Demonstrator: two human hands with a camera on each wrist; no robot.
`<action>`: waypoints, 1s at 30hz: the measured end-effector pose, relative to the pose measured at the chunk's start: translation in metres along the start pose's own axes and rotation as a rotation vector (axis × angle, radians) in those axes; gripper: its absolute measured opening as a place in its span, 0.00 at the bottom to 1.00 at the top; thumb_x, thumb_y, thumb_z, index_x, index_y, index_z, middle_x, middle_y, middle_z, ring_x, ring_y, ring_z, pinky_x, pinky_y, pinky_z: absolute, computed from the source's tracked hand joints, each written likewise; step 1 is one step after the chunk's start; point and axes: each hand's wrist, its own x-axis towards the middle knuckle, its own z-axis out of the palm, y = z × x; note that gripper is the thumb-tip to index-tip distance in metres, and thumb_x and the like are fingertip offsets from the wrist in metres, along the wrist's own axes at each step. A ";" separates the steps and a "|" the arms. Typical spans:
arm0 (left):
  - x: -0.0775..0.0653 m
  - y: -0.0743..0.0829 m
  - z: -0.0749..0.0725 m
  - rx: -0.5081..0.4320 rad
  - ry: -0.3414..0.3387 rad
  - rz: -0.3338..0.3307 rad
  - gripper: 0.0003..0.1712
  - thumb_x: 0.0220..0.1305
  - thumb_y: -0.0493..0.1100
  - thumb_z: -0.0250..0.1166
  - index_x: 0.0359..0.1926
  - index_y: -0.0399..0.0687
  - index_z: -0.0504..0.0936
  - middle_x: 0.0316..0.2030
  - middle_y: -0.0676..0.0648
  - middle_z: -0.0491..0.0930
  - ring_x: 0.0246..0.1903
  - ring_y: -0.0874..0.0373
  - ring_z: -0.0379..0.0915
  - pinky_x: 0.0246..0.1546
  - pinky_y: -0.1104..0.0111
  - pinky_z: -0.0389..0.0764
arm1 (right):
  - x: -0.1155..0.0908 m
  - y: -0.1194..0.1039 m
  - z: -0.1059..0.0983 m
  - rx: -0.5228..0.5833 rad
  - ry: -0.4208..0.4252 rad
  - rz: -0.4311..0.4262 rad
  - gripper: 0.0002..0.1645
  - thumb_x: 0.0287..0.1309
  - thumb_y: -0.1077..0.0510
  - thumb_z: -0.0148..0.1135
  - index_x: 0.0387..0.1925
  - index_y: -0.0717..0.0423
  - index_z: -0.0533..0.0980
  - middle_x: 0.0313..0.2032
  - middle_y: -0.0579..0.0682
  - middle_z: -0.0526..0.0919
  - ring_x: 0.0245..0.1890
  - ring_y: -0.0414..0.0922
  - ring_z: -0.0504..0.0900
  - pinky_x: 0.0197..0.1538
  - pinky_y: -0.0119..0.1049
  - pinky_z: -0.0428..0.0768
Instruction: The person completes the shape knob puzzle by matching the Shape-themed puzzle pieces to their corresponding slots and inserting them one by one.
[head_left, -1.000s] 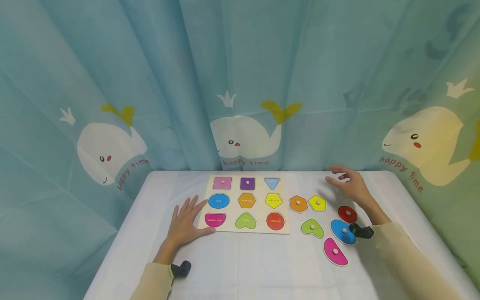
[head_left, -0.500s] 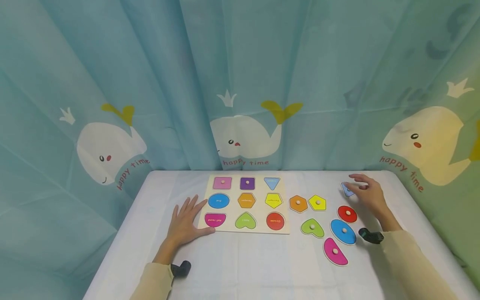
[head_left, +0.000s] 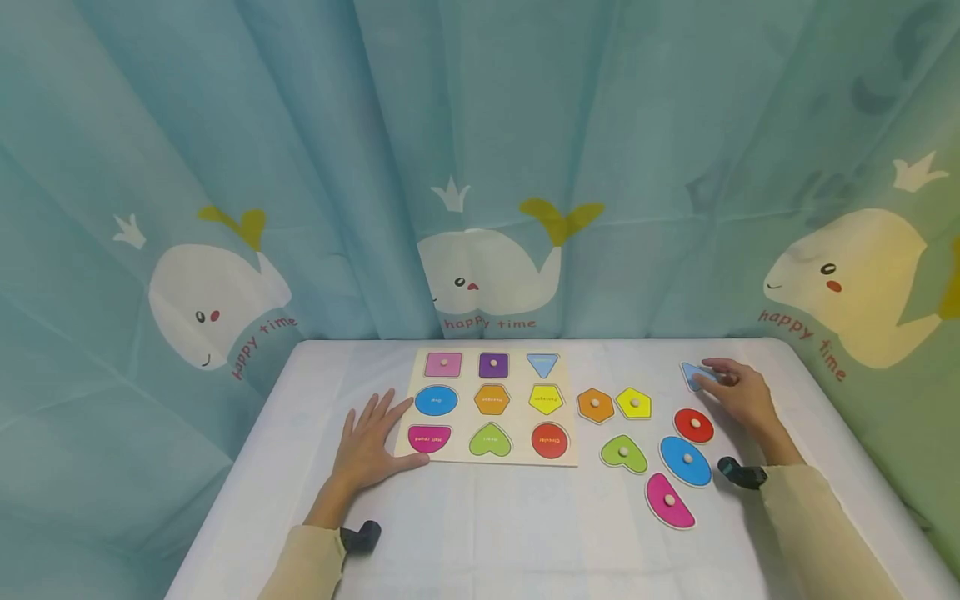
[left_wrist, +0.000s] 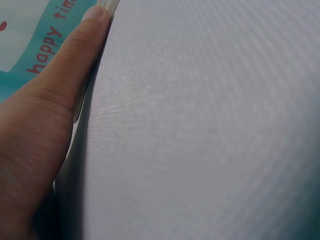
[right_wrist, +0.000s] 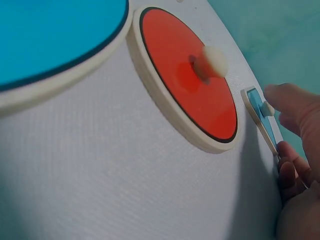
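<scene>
In the head view my left hand (head_left: 367, 446) lies with spread fingers at the left edge of a wooden shape puzzle board (head_left: 517, 457), thumb at its front corner. The left wrist view shows that thumb (left_wrist: 82, 42) along the board's edge. My right hand (head_left: 742, 396) is over a light blue triangle puzzle piece (head_left: 691, 372) at the back right. In the right wrist view, the thumb (right_wrist: 290, 97) is close by the triangle's small knob (right_wrist: 268, 109), which shows uncovered. Other fingers (right_wrist: 292, 162) bend near the piece's lower end.
Loose knobbed pieces lie right of the board: orange hexagon (head_left: 596, 406), yellow pentagon (head_left: 639, 406), green heart (head_left: 630, 457), red circle (head_left: 693, 426), blue oval (head_left: 686, 462) and magenta half-round (head_left: 672, 502). Knobbed pink (head_left: 435, 367) and purple (head_left: 501, 367) pieces sit in the board.
My right hand has moved right and slightly down, from behind the pentagon to the light blue triangle, which it first covered. My left hand has stayed at the board.
</scene>
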 end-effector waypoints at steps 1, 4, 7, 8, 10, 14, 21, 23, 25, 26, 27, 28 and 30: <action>0.000 0.000 0.000 -0.002 0.000 0.000 0.60 0.46 0.73 0.74 0.77 0.55 0.66 0.79 0.40 0.54 0.79 0.35 0.41 0.72 0.30 0.39 | 0.001 0.001 0.000 -0.006 -0.002 0.002 0.39 0.71 0.42 0.61 0.69 0.65 0.69 0.67 0.75 0.67 0.64 0.73 0.67 0.63 0.69 0.72; 0.000 0.000 0.000 -0.001 -0.001 -0.003 0.60 0.46 0.72 0.74 0.77 0.55 0.66 0.79 0.40 0.54 0.79 0.35 0.41 0.72 0.30 0.39 | 0.001 0.000 0.001 -0.022 -0.004 0.007 0.37 0.71 0.43 0.62 0.68 0.66 0.71 0.67 0.75 0.66 0.65 0.74 0.66 0.63 0.69 0.72; 0.000 0.000 0.000 0.004 -0.004 -0.004 0.60 0.46 0.72 0.74 0.77 0.55 0.66 0.79 0.39 0.54 0.79 0.35 0.41 0.72 0.30 0.39 | 0.001 -0.001 0.002 -0.025 0.006 0.013 0.34 0.70 0.46 0.63 0.66 0.67 0.72 0.67 0.75 0.66 0.64 0.74 0.66 0.62 0.70 0.72; 0.000 0.000 0.000 0.005 -0.005 -0.004 0.60 0.46 0.72 0.74 0.77 0.55 0.65 0.79 0.39 0.54 0.79 0.35 0.42 0.72 0.30 0.39 | 0.000 -0.002 0.003 -0.026 0.011 0.017 0.33 0.70 0.47 0.63 0.65 0.66 0.73 0.67 0.75 0.66 0.63 0.74 0.66 0.62 0.70 0.72; 0.000 0.000 0.000 0.003 -0.005 -0.003 0.60 0.46 0.72 0.74 0.77 0.55 0.66 0.79 0.39 0.54 0.79 0.35 0.42 0.72 0.30 0.38 | -0.001 -0.003 0.004 -0.025 0.022 0.022 0.31 0.70 0.49 0.63 0.64 0.66 0.74 0.67 0.74 0.65 0.63 0.73 0.67 0.62 0.69 0.72; 0.001 -0.001 0.000 0.002 0.001 -0.003 0.60 0.46 0.72 0.74 0.77 0.56 0.66 0.79 0.39 0.55 0.78 0.35 0.42 0.72 0.30 0.39 | -0.001 -0.002 0.007 -0.034 0.051 0.020 0.26 0.70 0.52 0.63 0.60 0.67 0.77 0.65 0.74 0.66 0.62 0.72 0.67 0.62 0.69 0.73; 0.000 -0.001 0.001 0.007 -0.009 -0.010 0.61 0.46 0.74 0.73 0.78 0.57 0.65 0.80 0.41 0.53 0.79 0.36 0.40 0.73 0.31 0.38 | 0.001 -0.001 0.008 -0.045 0.078 0.020 0.24 0.71 0.53 0.62 0.57 0.68 0.78 0.65 0.74 0.66 0.63 0.72 0.67 0.62 0.69 0.72; 0.000 -0.001 0.001 0.002 -0.013 -0.014 0.61 0.45 0.75 0.73 0.78 0.57 0.65 0.80 0.42 0.53 0.79 0.37 0.40 0.73 0.32 0.38 | 0.001 -0.001 0.008 -0.041 0.081 0.021 0.24 0.71 0.53 0.62 0.57 0.69 0.78 0.65 0.74 0.66 0.63 0.73 0.66 0.62 0.70 0.72; 0.000 -0.001 0.001 0.003 -0.016 -0.017 0.61 0.45 0.75 0.73 0.78 0.57 0.65 0.80 0.42 0.53 0.79 0.37 0.39 0.73 0.32 0.38 | 0.000 -0.001 0.008 -0.037 0.083 0.018 0.24 0.71 0.54 0.62 0.57 0.69 0.78 0.64 0.74 0.67 0.63 0.73 0.67 0.62 0.70 0.71; 0.000 -0.001 0.001 0.004 -0.016 -0.018 0.61 0.45 0.75 0.73 0.78 0.57 0.65 0.80 0.42 0.53 0.79 0.37 0.39 0.73 0.32 0.38 | 0.000 -0.001 0.008 -0.035 0.085 0.015 0.23 0.71 0.54 0.62 0.57 0.69 0.78 0.64 0.74 0.67 0.63 0.73 0.67 0.62 0.70 0.71; 0.001 -0.001 0.001 0.004 -0.019 -0.019 0.61 0.46 0.75 0.73 0.78 0.57 0.65 0.80 0.42 0.53 0.79 0.37 0.39 0.73 0.32 0.38 | 0.000 -0.001 0.009 -0.033 0.087 0.013 0.23 0.71 0.54 0.62 0.57 0.69 0.78 0.64 0.74 0.67 0.63 0.72 0.67 0.62 0.70 0.71; 0.001 -0.001 0.001 0.005 -0.021 -0.019 0.61 0.46 0.75 0.73 0.78 0.57 0.64 0.80 0.42 0.53 0.79 0.37 0.39 0.73 0.32 0.37 | -0.001 -0.001 0.009 -0.034 0.089 0.010 0.23 0.71 0.54 0.62 0.56 0.69 0.78 0.64 0.74 0.67 0.62 0.72 0.67 0.62 0.70 0.71; 0.001 -0.001 0.001 0.005 -0.024 -0.021 0.61 0.46 0.74 0.73 0.78 0.57 0.64 0.80 0.41 0.53 0.79 0.37 0.39 0.73 0.32 0.37 | -0.001 0.000 0.010 -0.036 0.093 0.004 0.23 0.71 0.54 0.62 0.56 0.69 0.79 0.63 0.74 0.68 0.62 0.72 0.67 0.62 0.70 0.71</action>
